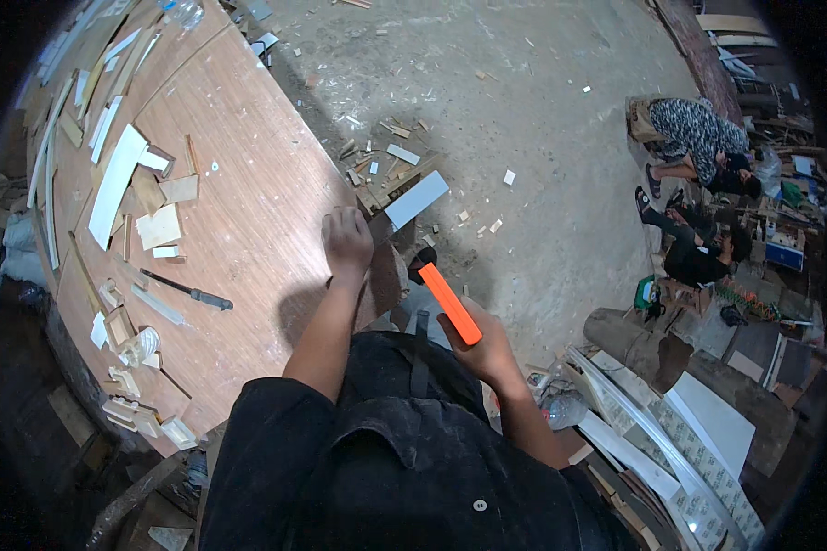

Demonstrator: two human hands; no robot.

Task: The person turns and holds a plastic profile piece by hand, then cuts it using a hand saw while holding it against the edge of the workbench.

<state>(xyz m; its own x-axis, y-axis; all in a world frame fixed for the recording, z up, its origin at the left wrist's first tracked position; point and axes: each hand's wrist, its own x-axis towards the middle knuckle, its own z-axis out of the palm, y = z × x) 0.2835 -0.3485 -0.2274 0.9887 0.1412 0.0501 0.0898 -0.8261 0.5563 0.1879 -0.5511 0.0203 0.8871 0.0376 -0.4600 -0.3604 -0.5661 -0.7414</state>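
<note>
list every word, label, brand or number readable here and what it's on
None can be read.
Printed board, lower right: repeated small print, too small and blurred to read.
Clear bottle, lower right: any label is too small to make out.
Orange bar in the right hand: no lettering visible.

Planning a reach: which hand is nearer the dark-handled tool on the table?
Left. The left hand is to the right of the dark-handled tool; the right hand is much farther right.
</note>
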